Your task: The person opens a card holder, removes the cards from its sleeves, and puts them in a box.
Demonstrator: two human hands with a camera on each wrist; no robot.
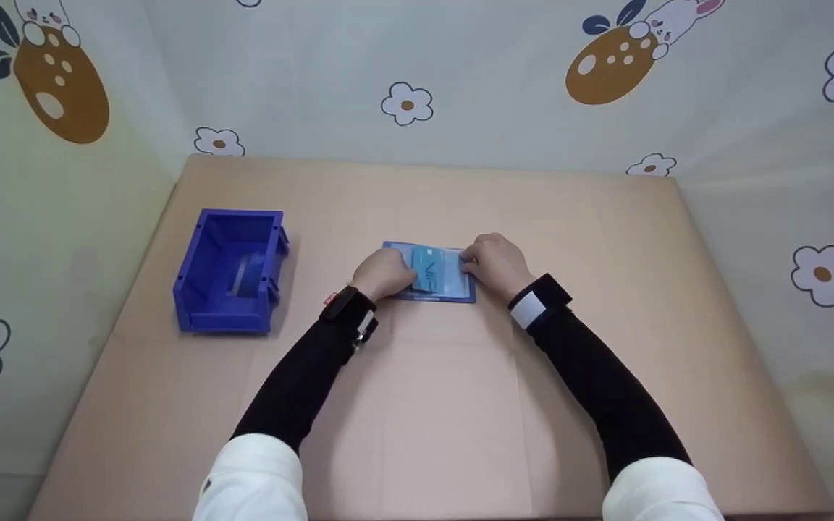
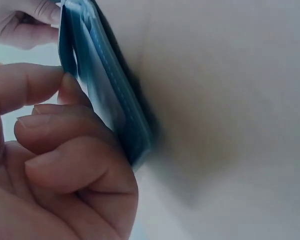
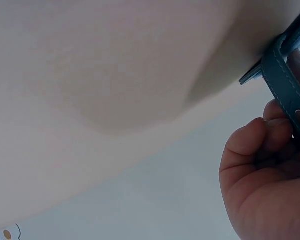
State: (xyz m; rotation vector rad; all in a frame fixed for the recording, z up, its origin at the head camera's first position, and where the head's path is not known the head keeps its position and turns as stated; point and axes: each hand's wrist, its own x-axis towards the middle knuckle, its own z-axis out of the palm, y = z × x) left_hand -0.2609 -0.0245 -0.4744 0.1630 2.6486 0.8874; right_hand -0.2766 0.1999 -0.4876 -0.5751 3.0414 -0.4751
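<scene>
A blue card wallet (image 1: 453, 298) lies spread in front of me, with pale see-through sleeves inside. Over its middle is a light blue card (image 1: 428, 269) lettered VIP. My left hand (image 1: 384, 273) pinches the card's left edge between thumb and index finger, the other fingers curled, as the left wrist view shows. At the opposite end, my right hand (image 1: 498, 265) grips the wallet's right edge. The right wrist view shows a stitched strap (image 3: 281, 80) with a metal snap beside the right fingers. The fingers cover both ends of the wallet.
A blue plastic bin (image 1: 225, 323) stands on the left of the cardboard-coloured table (image 1: 446, 405), a translucent patch showing on its floor. Patterned cloth (image 1: 316, 87) hangs behind the table and along both sides.
</scene>
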